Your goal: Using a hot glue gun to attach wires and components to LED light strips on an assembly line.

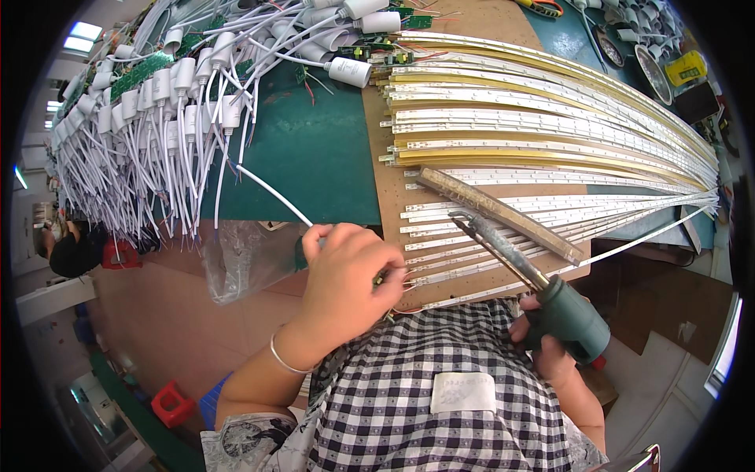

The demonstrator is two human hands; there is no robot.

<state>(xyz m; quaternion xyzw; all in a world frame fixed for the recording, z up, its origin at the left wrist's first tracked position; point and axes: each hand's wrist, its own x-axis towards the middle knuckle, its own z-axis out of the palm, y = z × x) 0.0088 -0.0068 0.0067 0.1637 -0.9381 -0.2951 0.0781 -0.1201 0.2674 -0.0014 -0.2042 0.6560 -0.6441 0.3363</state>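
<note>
My left hand (342, 275) is closed in a pinch near the front left corner of the brown board (385, 185). Between its fingers shows part of a small circuit board (381, 278). A white cable (275, 193) runs from the hand to the back left. My right hand (553, 360) grips the dark green handle of a soldering gun (578, 318). The gun's metal tip points to the back left, above several white LED strips (472, 201) lying on the board. A worn, flat bar (503, 216) lies slantwise across the strips, just behind the tip.
White lamp caps with cables (185, 79) hang in a thick bunch over the left edge of the green table (314, 157). A clear plastic bag (244, 259) hangs at the front edge. Back right are a round dish (653, 75) and a yellow container (686, 68).
</note>
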